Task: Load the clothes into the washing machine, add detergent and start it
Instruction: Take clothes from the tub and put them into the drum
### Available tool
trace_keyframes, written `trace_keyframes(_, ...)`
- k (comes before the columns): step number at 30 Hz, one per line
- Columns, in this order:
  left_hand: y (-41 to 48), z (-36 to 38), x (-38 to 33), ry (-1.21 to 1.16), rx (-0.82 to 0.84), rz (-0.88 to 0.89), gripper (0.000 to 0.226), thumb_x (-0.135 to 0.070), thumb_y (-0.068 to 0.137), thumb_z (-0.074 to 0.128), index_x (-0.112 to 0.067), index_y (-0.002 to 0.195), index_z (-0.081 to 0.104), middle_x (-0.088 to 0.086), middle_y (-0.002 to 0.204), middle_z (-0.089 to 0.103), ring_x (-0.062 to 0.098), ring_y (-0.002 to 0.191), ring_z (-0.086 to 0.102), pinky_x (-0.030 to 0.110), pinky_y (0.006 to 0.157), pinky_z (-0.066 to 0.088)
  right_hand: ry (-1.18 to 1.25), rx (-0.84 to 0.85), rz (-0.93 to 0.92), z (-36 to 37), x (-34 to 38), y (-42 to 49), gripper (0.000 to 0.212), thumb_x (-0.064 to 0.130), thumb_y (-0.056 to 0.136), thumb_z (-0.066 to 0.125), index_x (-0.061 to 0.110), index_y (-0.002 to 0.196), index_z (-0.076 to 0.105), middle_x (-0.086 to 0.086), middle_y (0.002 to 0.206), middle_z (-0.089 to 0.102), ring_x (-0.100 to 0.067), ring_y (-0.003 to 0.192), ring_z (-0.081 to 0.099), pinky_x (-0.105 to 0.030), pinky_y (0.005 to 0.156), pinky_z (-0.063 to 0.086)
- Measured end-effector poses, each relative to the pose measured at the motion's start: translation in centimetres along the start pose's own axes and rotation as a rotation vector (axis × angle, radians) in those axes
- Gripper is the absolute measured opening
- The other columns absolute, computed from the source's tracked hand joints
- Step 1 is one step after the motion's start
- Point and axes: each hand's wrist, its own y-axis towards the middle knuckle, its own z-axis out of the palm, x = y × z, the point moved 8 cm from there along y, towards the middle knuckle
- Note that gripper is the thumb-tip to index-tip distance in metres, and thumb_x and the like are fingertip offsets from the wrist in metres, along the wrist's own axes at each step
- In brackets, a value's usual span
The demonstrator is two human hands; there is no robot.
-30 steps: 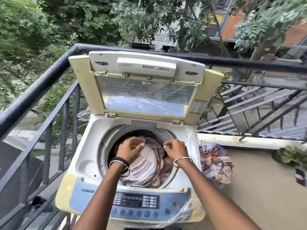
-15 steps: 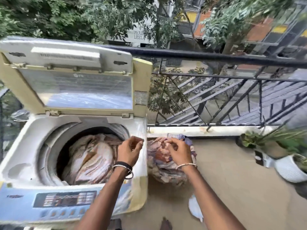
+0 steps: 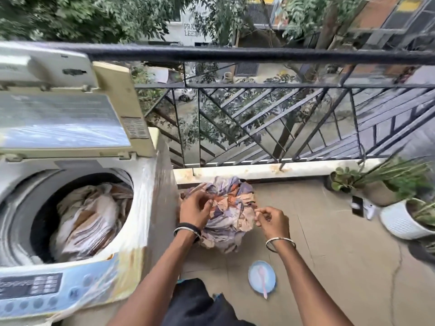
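With the washing machine lid up and its drum part-filled, the clothes pile sits on the floor just beside it. It looks soft, light and floppy, so best bunched mid-heap or scooped from under. Left hand curls its fingers into the fabric. Right hand is curled at the pile's edge; cannot tell if it is pinching cloth.

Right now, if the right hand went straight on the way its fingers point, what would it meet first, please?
The bundle of clothes on the floor. The right hand points left, its curled fingertips at the bundle's right edge; whether they touch the cloth yet is unclear.
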Motion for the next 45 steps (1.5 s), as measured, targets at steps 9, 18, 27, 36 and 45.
trace_keyframes(9,6.3,7.6,4.7,0.124,0.119,-0.236,0.007,-0.017,0.083,0.062,-0.023,0.083,0.065,0.005,0.089,0.075,0.025,0.090,0.069,0.031,0.078,0.052,-0.083,0.107,0.166,3.8,-6.0,6.2,0.015,0.038,0.067,0.054,0.048,0.068,0.065,-0.003,0.073,0.074,-0.027,0.071,0.072,-0.041,0.069,0.058)
trace_keyframes(18,14.9,14.3,13.4,0.249,0.206,-0.409,0.022,-0.016,0.084,0.058,-0.009,0.104,0.063,0.016,0.100,0.070,0.035,0.096,0.065,0.036,0.076,0.050,-0.319,0.374,0.212,12.5,-6.7,14.9,0.012,0.007,0.078,0.060,0.012,0.076,0.071,-0.007,0.077,0.073,-0.021,0.072,0.065,-0.024,0.059,0.038)
trace_keyframes(27,20.6,19.4,23.8,0.249,0.266,-0.560,0.018,-0.023,0.077,0.049,-0.018,0.088,0.064,0.008,0.088,0.072,0.030,0.085,0.066,0.035,0.074,0.054,-0.472,0.600,0.262,25.1,-12.0,23.4,0.022,0.010,0.081,0.058,0.011,0.100,0.070,-0.016,0.102,0.071,-0.034,0.100,0.065,-0.032,0.081,0.051)
trace_keyframes(36,21.4,21.9,30.1,0.216,0.286,-0.548,0.030,-0.027,0.074,0.056,-0.016,0.100,0.068,0.009,0.098,0.073,0.028,0.093,0.067,0.033,0.078,0.051,-0.686,0.777,0.061,36.1,-15.9,24.7,0.084,0.004,0.081,0.059,0.047,0.143,0.024,-0.005,0.155,0.025,-0.031,0.136,0.036,-0.046,0.101,0.046)
trace_keyframes(45,18.4,18.2,29.5,0.254,0.272,-0.588,0.029,-0.030,0.075,0.064,-0.010,0.096,0.067,0.013,0.095,0.071,0.031,0.091,0.065,0.037,0.078,0.052,-0.602,0.598,0.008,32.4,-10.8,23.5,0.018,0.009,0.085,0.059,0.003,0.101,0.063,-0.022,0.091,0.065,-0.036,0.089,0.064,-0.036,0.074,0.049)
